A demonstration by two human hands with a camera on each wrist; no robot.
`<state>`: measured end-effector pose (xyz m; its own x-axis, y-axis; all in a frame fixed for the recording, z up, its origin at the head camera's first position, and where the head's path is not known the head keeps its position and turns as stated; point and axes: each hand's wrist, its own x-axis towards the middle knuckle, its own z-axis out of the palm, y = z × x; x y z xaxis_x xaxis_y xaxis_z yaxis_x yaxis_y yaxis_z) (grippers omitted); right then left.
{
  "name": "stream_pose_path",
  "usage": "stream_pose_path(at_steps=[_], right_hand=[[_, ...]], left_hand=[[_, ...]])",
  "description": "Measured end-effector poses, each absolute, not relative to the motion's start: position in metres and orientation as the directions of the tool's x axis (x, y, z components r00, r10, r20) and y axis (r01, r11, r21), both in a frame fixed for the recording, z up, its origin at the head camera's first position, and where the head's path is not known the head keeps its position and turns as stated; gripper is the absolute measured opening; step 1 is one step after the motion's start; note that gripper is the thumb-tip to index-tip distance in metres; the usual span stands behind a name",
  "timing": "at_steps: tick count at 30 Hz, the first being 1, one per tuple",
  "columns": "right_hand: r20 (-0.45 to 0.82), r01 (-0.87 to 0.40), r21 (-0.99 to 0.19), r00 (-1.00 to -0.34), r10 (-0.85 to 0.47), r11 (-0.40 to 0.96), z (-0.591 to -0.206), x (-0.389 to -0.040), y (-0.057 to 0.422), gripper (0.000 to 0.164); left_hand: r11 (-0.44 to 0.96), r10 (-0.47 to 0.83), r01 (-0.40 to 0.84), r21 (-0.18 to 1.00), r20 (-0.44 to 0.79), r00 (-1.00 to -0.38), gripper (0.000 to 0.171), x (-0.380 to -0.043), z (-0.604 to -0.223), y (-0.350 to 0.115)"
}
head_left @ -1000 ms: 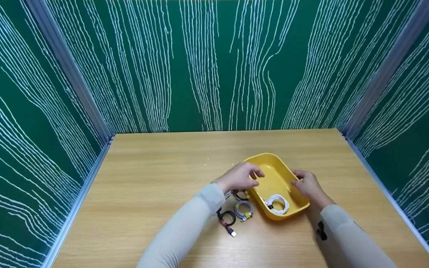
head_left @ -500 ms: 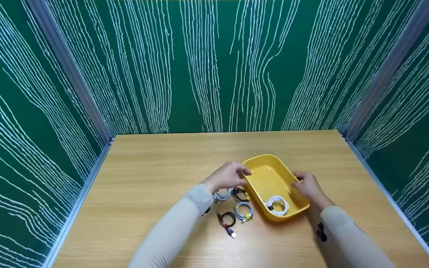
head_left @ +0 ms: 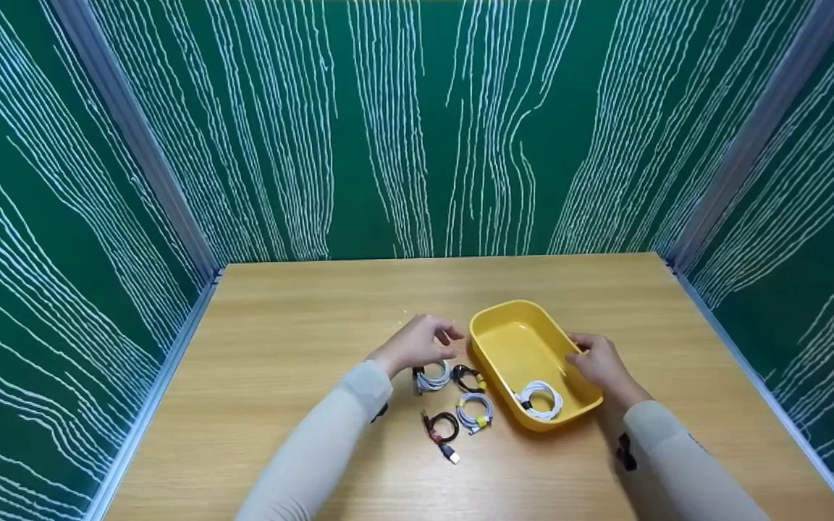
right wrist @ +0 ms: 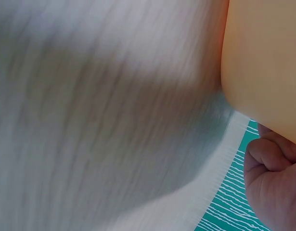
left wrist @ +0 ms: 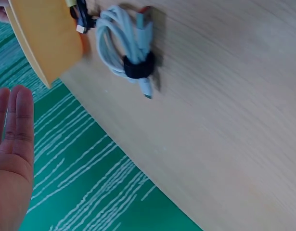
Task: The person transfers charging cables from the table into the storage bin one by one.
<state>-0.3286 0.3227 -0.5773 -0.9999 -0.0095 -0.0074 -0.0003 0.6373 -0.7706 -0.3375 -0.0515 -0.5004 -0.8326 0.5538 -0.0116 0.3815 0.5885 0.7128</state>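
Yellow bin [head_left: 520, 346] slants lengthwise, near end rightward.

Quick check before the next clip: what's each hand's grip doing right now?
Left-hand grip: open, holding nothing.
Right-hand grip: closed, holding the box at its side.

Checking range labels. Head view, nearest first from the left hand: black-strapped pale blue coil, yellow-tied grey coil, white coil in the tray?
From the left hand:
1. Pale blue coil: on the table, just below it in frame.
2. Grey coil: lower right, beside the yellow tray.
3. White coil: farther right, inside the tray.
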Motion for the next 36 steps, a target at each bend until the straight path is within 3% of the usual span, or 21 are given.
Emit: stream_pose_path(at_steps=[19,36], right_hand=[[0.013,-0.018,-0.764,-1.000,-0.011,0.645,-0.577,-0.327,0.321,0.046],[0.006,-0.002,-0.768,-1.000,0.003,0.641,-0.575,-0.326,0.320,0.045]], left_hand=[[0.582,0.541,0.360,0.729,-0.016,-0.841,0.043,-0.341,-0.535,-0.077],[0.654,0.485,0.269,0.707,-0.119,-0.866,0.056,-0.347,-0.553,-0.078]])
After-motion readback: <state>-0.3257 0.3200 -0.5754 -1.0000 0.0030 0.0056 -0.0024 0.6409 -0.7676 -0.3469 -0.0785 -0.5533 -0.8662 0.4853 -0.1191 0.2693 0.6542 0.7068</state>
